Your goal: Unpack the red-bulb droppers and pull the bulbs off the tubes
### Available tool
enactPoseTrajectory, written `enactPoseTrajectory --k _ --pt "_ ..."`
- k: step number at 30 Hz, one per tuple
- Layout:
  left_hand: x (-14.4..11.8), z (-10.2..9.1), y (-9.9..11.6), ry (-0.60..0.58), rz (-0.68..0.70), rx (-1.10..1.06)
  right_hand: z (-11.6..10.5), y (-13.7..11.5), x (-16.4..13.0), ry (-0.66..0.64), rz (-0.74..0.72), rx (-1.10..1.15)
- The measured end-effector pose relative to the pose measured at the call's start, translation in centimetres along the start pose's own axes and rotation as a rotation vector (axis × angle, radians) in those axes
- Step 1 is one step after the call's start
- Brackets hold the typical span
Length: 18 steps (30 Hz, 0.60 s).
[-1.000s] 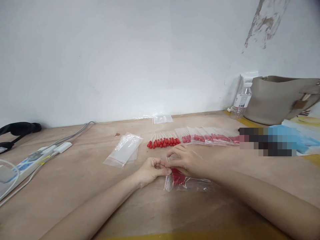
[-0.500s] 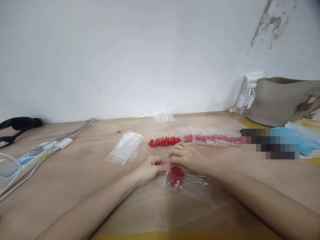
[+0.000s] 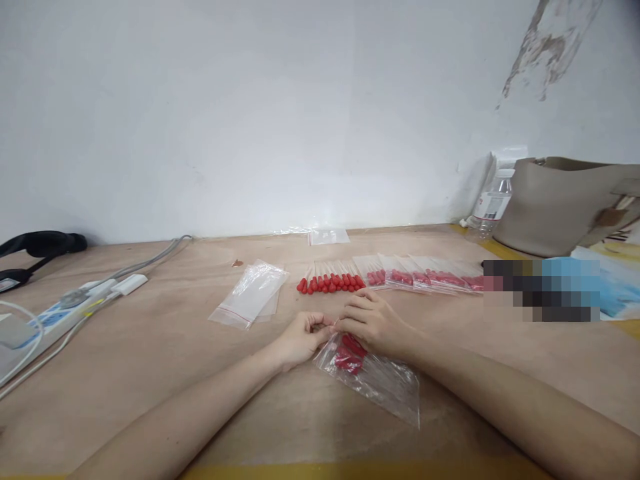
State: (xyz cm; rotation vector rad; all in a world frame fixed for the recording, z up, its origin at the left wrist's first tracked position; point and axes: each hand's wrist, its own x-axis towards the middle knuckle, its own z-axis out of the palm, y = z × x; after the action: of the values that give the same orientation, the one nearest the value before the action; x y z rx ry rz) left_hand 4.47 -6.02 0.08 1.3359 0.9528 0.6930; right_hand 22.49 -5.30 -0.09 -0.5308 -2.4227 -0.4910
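Both my hands meet at the top edge of a clear zip bag [image 3: 385,393] that holds red-tipped sticks [image 3: 349,359]. My left hand [image 3: 305,339] pinches the bag's corner between thumb and forefinger. My right hand [image 3: 377,323] grips the same edge beside it, its fingers curled and partly covering the red tips. Just beyond my hands lies a row of loose red-tipped sticks [image 3: 330,283]. To its right, several filled bags [image 3: 425,275] overlap in a line. Flat bags [image 3: 253,293] with a red seal line lie to the left.
A power strip [image 3: 55,320] with cables and a black strap-like object [image 3: 45,245] occupy the left side. Another flat bag [image 3: 329,237] lies by the wall. At the right stand a plastic bottle [image 3: 493,203] and a grey handbag [image 3: 555,207], with blue material [image 3: 615,290] before them.
The held bag has swung slightly, its free end lower and nearer me. Both hands keep their pinch, and the right has shifted a little.
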Motion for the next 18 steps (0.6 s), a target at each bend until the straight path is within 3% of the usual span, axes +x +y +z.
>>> enactPoseTrajectory --k 4,8,12,18 --pt "0.1 0.0 -0.2 0.106 0.051 0.102 -0.8 -0.1 0.5 0.027 0.049 0.09" --pt "0.3 0.0 -0.5 0.16 0.125 0.147 -2.2 0.0 1.1 -0.029 0.127 0.25" --pt "0.5 -0.4 -1.3 0.269 0.24 0.19 -3.0 0.4 0.6 -0.014 0.391 0.352" --pt "-0.3 -1.3 -1.1 0.308 0.339 0.579 -3.7 -0.7 -2.3 -0.252 0.638 0.404"
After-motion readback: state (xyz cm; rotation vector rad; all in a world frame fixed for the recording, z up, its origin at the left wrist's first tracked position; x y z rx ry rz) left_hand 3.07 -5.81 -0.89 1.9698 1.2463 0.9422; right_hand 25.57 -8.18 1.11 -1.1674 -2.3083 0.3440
